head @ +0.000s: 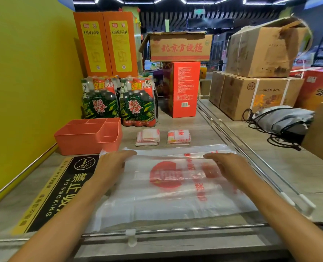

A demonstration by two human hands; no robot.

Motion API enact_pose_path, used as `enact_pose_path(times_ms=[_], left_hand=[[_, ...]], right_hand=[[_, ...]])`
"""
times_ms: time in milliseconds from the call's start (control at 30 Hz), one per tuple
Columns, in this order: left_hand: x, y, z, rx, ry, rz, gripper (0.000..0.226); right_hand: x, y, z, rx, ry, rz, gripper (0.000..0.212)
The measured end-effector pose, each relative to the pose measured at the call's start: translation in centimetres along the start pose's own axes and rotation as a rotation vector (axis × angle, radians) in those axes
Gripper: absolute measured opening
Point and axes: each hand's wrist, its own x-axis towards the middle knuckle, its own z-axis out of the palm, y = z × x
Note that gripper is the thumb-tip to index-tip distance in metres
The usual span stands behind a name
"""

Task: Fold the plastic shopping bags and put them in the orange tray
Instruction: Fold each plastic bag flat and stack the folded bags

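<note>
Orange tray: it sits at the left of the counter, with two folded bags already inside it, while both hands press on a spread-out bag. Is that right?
Not quite. The head view shows the orange tray holding no bags; the two folded bags lie on the counter to its right. The rest stands: left hand and right hand press on the spread-out bag.

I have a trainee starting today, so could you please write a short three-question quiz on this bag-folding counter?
1. True or false: the orange tray already holds a folded bag.
2. How many folded bags lie beyond the flat bag?
3. Where do the left hand and right hand rest? A) on the tray B) on the flat bag's far edge C) on the beer packs

Key: 1. False, no bag shows in it. 2. Two, the second beside the first. 3. B.
</note>
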Motion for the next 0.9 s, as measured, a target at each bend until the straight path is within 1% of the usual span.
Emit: enact_pose_path(times_ms=[33, 67, 133, 200, 233, 300, 367, 400, 467, 533, 600, 767, 900], left_hand=[[0.0, 0.1, 0.0, -0.016, -0.032, -0.016, 0.056], [0.0, -0.1, 0.2, -0.034, -0.101, -0.033, 0.057], [-0.2, -0.5, 0.7, -0.081, -0.33, -0.008, 0.058], [-0.5, -0.4, 1.0, -0.128, -0.517, 0.072, 0.059], [-0.7, -0.2, 1.1, -0.145, -0.553, 0.103, 0.06], [-1.1, 0.1, 1.2, -0.158, -0.529, 0.112, 0.059], [-1.2, 0.4, 1.0, -0.176, -0.481, 0.102, 0.057], [-1.2, 0.7, 0.9, -0.186, -0.485, 0.102, 0.052], [-1.2, 1.5, 0.8, -0.203, -0.577, 0.094, 0.045], [-1.6, 2.4, 0.9, -0.231, -0.695, 0.066, 0.054], [-1.9, 3.1, 0.8, -0.232, -0.777, 0.057, 0.059], [-1.5, 4.8, 0.1, -0.219, -0.774, 0.123, 0.055], [-1.6, 5.8, 0.2, -0.247, -0.849, 0.116, 0.059]], right_hand=[[0.0, 0.0, 0.0, 0.014, 0.016, -0.001, 0.051], [0.0, 0.0, 0.0, 0.036, 0.021, -0.009, 0.049], [-0.2, 0.1, 0.0, 0.071, 0.0, -0.048, 0.042], [-0.5, 0.1, 0.0, 0.105, -0.081, -0.103, 0.038], [-0.6, 0.1, 0.1, 0.119, -0.132, -0.135, 0.039], [-0.7, -0.1, 0.3, 0.137, -0.206, -0.194, 0.038], [-0.8, -0.3, 0.4, 0.154, -0.222, -0.217, 0.035], [-0.8, -0.4, 0.4, 0.156, -0.225, -0.219, 0.035], [-0.8, -0.8, 0.4, 0.153, -0.26, -0.203, 0.037], [-0.9, -1.2, 0.4, 0.164, -0.32, -0.16, 0.041], [-0.9, -1.4, 0.4, 0.174, -0.351, -0.133, 0.043], [-0.4, -2.6, 0.0, 0.179, -0.414, -0.148, 0.056], [1.0, -6.8, -0.1, 0.223, -0.522, -0.23, 0.067]])
